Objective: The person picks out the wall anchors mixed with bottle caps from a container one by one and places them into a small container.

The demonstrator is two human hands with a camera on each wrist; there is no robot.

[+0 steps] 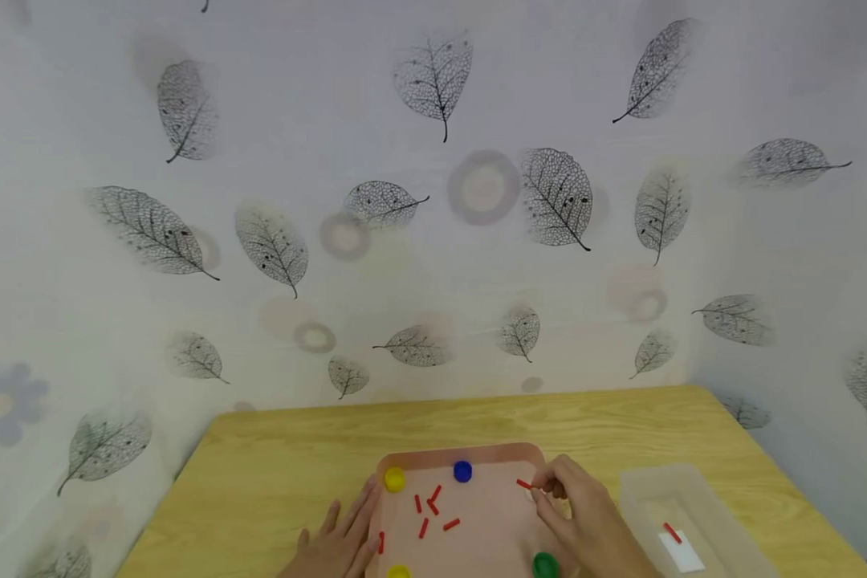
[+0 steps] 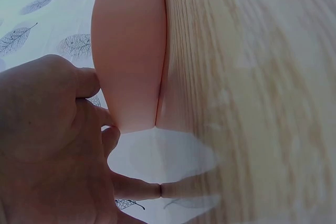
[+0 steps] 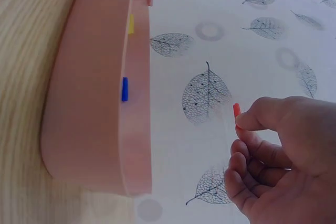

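My right hand (image 1: 585, 514) pinches a small red stick (image 3: 236, 110) between thumb and forefinger, above the right side of a pink tray (image 1: 491, 530). The other fingers of that hand are curled in. My left hand (image 1: 338, 536) touches the tray's left wall with its fingers spread; in the left wrist view some fingertips meet the rim and others reach down to the table. Several red sticks (image 1: 451, 524) lie scattered on the tray floor. Around them sit a yellow round piece (image 1: 394, 480), a blue one (image 1: 462, 471), a green one (image 1: 545, 565) and a second yellow one (image 1: 399, 571).
To the right of the tray stands a clear plastic container (image 1: 730, 534) with a red stick (image 1: 673, 532) and a white card (image 1: 682, 552) inside. Both rest on a wooden table (image 1: 274, 457) against a leaf-patterned wall (image 1: 419, 273).
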